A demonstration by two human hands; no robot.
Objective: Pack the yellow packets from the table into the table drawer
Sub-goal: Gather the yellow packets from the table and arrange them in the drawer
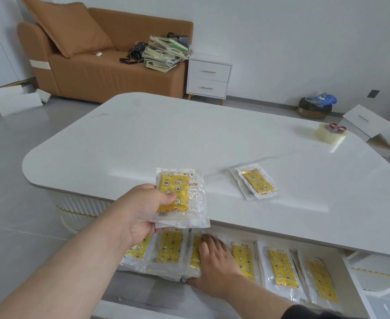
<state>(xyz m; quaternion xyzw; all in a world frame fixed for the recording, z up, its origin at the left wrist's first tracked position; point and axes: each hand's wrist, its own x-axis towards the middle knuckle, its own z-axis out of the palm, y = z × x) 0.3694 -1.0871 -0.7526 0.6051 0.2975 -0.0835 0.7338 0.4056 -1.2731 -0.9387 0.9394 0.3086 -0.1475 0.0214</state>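
My left hand (141, 210) grips a small stack of yellow packets (182, 196) in clear wrappers, held over the front edge of the white table (189, 134). Two more yellow packets (255, 183) lie stacked on the tabletop to the right. Below the table edge the open drawer (152, 293) holds a row of several yellow packets (281, 268). My right hand (214, 261) lies flat on the packets in the middle of the drawer, fingers spread, thumb at their near edge.
A roll of clear tape (329, 134) with red-handled scissors on it sits at the table's far right. Behind stand a brown sofa (93, 65) with books and a bag, a white nightstand (209, 77), a dark basket (313, 108) and white boxes on the floor.
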